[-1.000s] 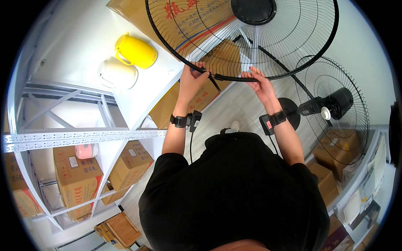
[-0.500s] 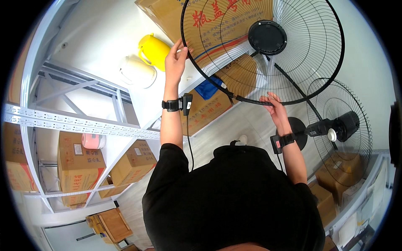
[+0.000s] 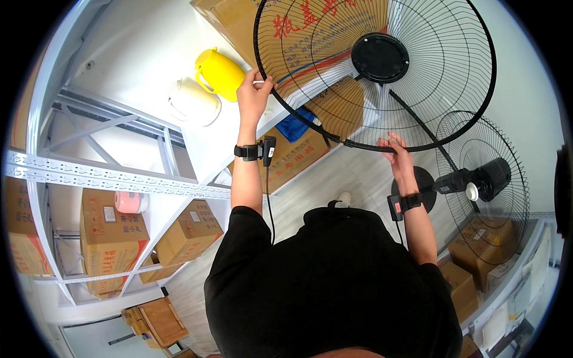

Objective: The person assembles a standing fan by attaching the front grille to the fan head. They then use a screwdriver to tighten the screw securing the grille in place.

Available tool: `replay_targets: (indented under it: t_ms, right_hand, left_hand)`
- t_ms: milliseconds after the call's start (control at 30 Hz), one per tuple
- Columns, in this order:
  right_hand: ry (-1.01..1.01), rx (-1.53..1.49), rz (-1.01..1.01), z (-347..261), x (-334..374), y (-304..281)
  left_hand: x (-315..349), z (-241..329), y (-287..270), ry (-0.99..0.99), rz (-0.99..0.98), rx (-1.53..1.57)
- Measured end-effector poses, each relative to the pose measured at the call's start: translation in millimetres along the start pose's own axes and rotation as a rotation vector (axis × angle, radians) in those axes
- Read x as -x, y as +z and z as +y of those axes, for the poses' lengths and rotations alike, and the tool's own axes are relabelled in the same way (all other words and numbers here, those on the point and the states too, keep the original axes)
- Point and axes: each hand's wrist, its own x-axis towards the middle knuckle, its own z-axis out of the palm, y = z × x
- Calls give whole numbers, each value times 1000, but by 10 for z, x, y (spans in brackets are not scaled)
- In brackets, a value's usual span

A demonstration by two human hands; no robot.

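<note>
While you hold the big wire fan grille [image 3: 380,57] out ahead, it looks neither set down nor fastened to the stand fan [image 3: 493,179] at right. You reach well forward: your left hand [image 3: 253,99] pinches its left side; your right hand [image 3: 401,160] curls at its near edge, whether gripping I cannot tell.

I saw a yellow jug [image 3: 221,74] on the white shelf [image 3: 134,53], cream jug [image 3: 196,103] just beside it, large printed carton [image 3: 230,27] near both. Something blue [image 3: 292,127] showed by a lower carton [image 3: 301,160], couldn't tell what. Perforated metal rack [image 3: 107,179] on the left held more cartons [image 3: 110,238], a pink-and-white container [image 3: 130,201] next to one. Brown boxes [image 3: 458,291] sat on the right.
</note>
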Motion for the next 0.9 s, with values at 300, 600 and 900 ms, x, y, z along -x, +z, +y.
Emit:
replay_targets:
  t_ms: [300, 600, 900]
  right_hand:
    - [32, -35, 6, 0, 12, -71]
    - [5, -18, 44, 0, -22, -77]
    - [-82, -28, 87, -39, 40, -96]
  left_hand:
    - [6, 225, 2, -25, -24, -109]
    - [-46, 288, 89, -55, 32, -191]
    - [-24, 69, 152, -56, -17, 9]
